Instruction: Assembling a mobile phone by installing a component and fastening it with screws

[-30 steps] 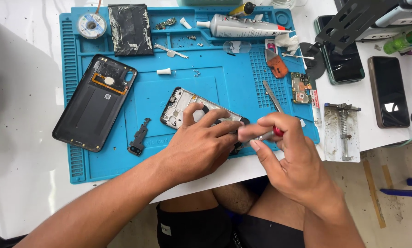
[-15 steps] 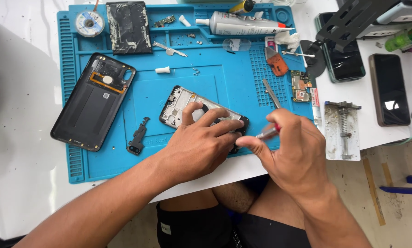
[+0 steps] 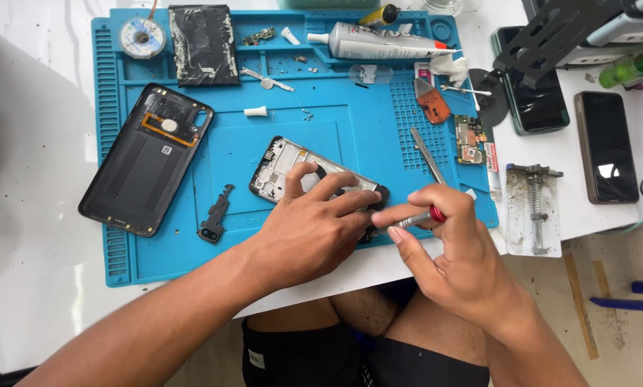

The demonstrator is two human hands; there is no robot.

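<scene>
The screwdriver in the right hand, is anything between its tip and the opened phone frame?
Nothing visible blocks it. The right hand holds the screwdriver with its tip pointing at the near end of the phone frame, beside the left hand's fingers, which press the frame onto the blue mat. The tip's contact point is hidden.

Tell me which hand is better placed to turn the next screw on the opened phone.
Probably the right hand: it already grips the small screwdriver, tip at the opened phone. The left hand lies flat on it, holding it steady.
</scene>
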